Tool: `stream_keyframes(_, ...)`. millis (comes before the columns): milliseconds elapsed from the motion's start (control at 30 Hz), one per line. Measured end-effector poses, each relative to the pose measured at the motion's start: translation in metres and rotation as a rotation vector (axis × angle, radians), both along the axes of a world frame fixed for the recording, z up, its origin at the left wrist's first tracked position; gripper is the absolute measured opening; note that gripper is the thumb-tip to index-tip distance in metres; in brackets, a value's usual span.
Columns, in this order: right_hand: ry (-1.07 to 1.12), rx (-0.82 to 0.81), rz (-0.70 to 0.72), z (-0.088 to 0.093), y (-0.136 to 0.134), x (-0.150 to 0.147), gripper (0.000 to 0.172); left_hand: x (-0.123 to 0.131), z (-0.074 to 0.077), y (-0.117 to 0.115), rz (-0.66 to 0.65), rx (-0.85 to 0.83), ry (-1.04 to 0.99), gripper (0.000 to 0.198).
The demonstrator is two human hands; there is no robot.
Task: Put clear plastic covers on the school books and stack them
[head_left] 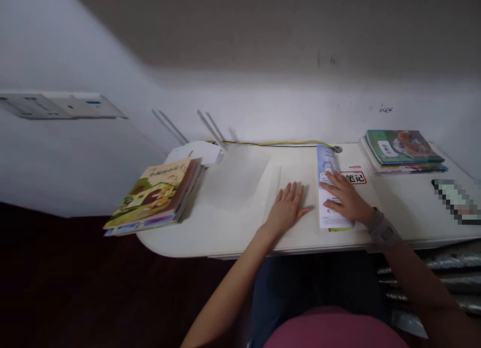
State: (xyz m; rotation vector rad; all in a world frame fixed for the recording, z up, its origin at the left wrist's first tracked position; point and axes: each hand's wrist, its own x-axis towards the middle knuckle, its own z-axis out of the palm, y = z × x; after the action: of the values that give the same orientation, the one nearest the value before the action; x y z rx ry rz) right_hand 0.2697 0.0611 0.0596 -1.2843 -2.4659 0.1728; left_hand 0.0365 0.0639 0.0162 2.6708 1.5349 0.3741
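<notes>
My left hand lies flat on the white desk with its fingers spread, beside what looks like a thin white sheet or page. Just to the right, my right hand rests palm down, fingers apart, on a narrow blue and white printed booklet. Under and beside that booklet is a white cover with dark characters in a red frame; its edges are hard to make out. A grey band is on my right wrist. Neither hand grips anything.
Stacked books overhang the desk's left edge, before a white router with antennas. Another book stack sits at the back right, a blurred-out phone near the right edge. Yellow and black cables run along the wall.
</notes>
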Motion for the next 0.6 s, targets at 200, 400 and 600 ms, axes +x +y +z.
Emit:
stream_keyframes(200,-0.225,0.105,-0.099,-0.008,0.0,-0.05,0.042,-0.034,-0.01,0.001,0.136,-0.036,0.068,0.07)
stream_keyframes(400,-0.241,0.153,-0.164,-0.025,0.004,-0.085,0.038,-0.027,-0.013,0.001,0.223,0.012,0.075,0.073)
stream_keyframes(600,-0.239,0.117,-0.106,-0.036,0.003,-0.102,0.042,-0.028,-0.008,0.001,0.229,-0.02,0.063,0.068)
